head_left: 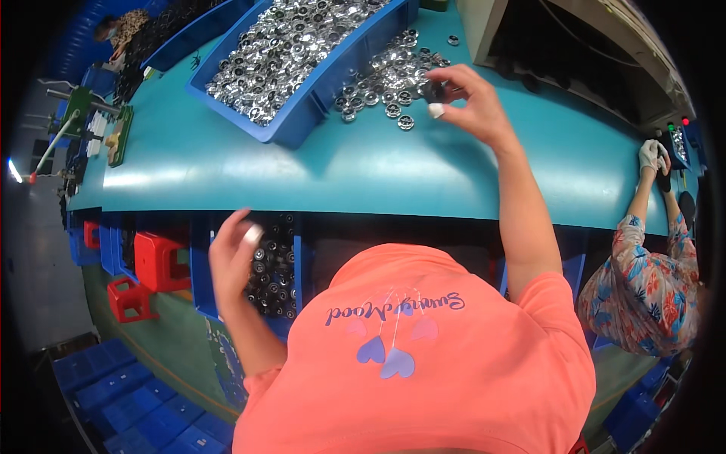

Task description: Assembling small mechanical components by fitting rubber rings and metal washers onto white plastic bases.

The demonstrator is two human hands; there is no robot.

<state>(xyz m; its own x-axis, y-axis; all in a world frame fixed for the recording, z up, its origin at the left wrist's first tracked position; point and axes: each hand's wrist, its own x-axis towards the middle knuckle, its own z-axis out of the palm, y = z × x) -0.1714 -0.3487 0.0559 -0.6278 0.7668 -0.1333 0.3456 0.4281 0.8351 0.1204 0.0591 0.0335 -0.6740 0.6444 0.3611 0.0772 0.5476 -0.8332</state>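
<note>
My right hand (473, 106) is raised over the table's far side, its thumb and fingers pinching a small black round part (433, 91). White wrapping covers that thumb's tip. Beside it lies a loose spread of shiny silver round parts with dark centres (393, 83). More of them fill a large blue bin (265, 135) standing on the table. My left hand (231, 257), slightly blurred, hangs below the table edge with fingers apart and nothing visible in them; its thumb is also wrapped in white. Next to it, a lower blue bin holds black wheel-like parts (274, 268).
A teal table (363, 170) runs across. A green hand-lever press (117, 132) stands at the left, and a beige machine housing (491, 38) at the back right. Red stools (159, 261) are at the lower left. A co-worker's gloved hands (652, 155) are at the far right.
</note>
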